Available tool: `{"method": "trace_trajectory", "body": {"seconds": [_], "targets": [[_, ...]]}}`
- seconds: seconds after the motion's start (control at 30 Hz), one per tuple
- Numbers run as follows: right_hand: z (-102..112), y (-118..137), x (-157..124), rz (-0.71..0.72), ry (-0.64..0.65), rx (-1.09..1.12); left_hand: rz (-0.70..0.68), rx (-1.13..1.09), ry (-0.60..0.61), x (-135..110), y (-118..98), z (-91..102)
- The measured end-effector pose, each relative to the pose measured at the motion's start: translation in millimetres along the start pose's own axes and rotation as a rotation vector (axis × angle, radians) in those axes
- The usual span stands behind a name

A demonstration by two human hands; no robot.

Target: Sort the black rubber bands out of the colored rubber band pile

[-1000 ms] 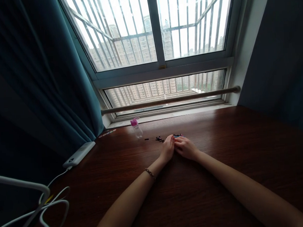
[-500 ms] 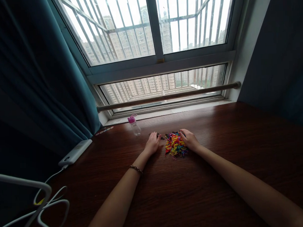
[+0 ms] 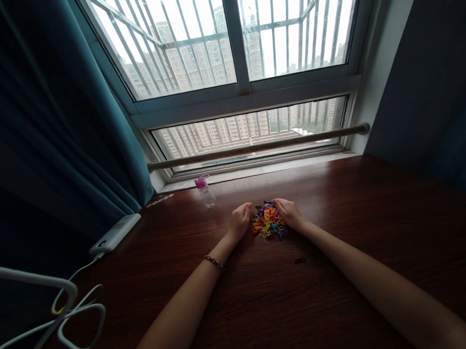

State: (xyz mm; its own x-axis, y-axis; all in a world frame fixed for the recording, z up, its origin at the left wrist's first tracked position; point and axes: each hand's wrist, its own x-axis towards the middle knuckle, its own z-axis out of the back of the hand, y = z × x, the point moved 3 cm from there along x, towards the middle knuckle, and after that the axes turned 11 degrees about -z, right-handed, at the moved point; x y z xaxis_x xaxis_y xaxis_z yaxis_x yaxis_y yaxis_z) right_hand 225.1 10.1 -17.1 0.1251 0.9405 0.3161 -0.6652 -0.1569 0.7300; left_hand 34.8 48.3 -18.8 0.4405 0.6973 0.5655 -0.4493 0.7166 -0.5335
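Two hands (image 3: 240, 221) (image 3: 290, 213), loosely curled, contents unclear, flank bright pieces (image 3: 270, 223); brown tabletop (image 3: 252, 301), window (image 3: 244, 85) beyond.

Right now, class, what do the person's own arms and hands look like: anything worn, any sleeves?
The left hand and right hand are gloveless. A brownish, braided-looking bracelet circles the left forearm near the wrist; the right forearm shows none. Neither shows a sleeve.

just 1 cam here, head-worn, so it's 1st-person POV: looks fwd + down over the desk (image 3: 237, 306), w/ L hand (image 3: 240, 221) & R hand (image 3: 290, 214) approx mid-frame, well out from the lens, window (image 3: 236, 42) up top. v wide FOV imo
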Motion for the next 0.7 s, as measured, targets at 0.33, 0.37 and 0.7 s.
{"method": "trace_trajectory", "body": {"seconds": [0.33,0.37,0.7], "targets": [[16.3,18.7,6.6,-0.03,0.055,0.118,-0.006,0.012,0.308,-4.2,1.1,-15.2],[24.9,21.3,9.5,-0.041,0.082,0.106,-0.015,-0.018,0.31,-4.0,-0.7,-14.2],[41.0,44.8,-43.3,-0.272,1.177,-0.515,-0.009,-0.243,0.055,0.5,-2.9,-8.0]]}}
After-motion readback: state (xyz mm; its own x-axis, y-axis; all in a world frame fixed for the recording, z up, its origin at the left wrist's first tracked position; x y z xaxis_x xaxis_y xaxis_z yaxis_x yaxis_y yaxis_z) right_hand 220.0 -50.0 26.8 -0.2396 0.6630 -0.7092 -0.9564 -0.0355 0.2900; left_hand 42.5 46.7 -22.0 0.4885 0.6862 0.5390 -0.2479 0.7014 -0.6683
